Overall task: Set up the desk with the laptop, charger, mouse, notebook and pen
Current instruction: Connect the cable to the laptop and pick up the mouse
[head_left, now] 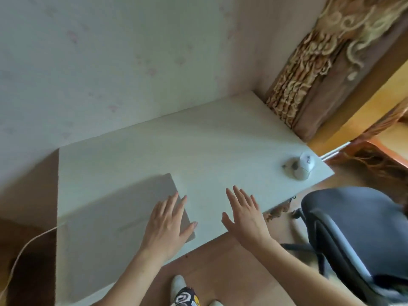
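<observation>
White rectangular desk (209,146) carries the closed grey slab laptop (123,217) and white rounded mouse (298,167). Left hand (167,224) rests flat on the laptop; right hand (245,215) hovers spread, empty. Notebook, pen unseen; cream cable (28,241) possibly the charger's.

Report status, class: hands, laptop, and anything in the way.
Left hand open, flat on closed laptop. Right hand open, empty, above desk. Mouse at desk's far right edge. Notebook, pen not in view; nothing in the way.
</observation>
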